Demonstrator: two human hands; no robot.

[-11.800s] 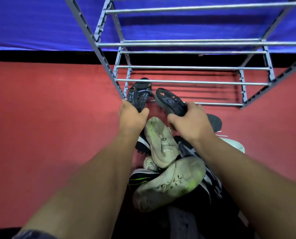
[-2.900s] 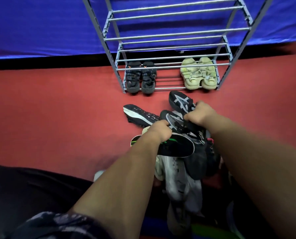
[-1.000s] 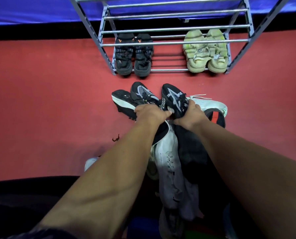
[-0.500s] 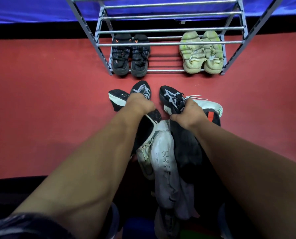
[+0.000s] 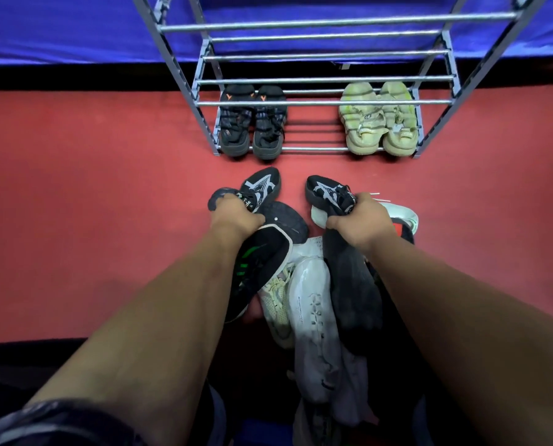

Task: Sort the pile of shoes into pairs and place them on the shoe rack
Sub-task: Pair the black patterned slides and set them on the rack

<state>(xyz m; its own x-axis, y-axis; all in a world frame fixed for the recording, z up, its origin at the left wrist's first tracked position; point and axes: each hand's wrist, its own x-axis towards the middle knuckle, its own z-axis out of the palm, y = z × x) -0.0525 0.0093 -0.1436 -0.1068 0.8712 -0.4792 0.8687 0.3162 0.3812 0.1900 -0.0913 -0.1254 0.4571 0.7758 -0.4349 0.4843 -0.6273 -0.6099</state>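
My left hand (image 5: 235, 215) grips a black sneaker with white star markings (image 5: 261, 186), toe pointing toward the rack. My right hand (image 5: 363, 222) grips its matching black-and-white sneaker (image 5: 325, 192). Both are lifted just above the pile of shoes (image 5: 314, 304) on the red floor. A grey metal shoe rack (image 5: 304, 103) stands ahead. On its bottom shelf a pair of black sandals (image 5: 251, 123) sits at the left and a pair of pale yellow-green shoes (image 5: 378, 120) at the right.
The pile holds white sneakers (image 5: 314, 320), a black shoe with green stripes (image 5: 256, 268), a dark sole (image 5: 354, 284) and a white shoe with laces (image 5: 399, 212). A blue sheet (image 5: 59, 24) hangs behind the rack. The rack's upper shelves carry no shoes.
Both hands pulled the two black star-marked sneakers out of the pile and moved them apart, toes toward the rack. Earlier the black sandals went onto the bottom shelf, and the pale yellow-green pair now sits there too.
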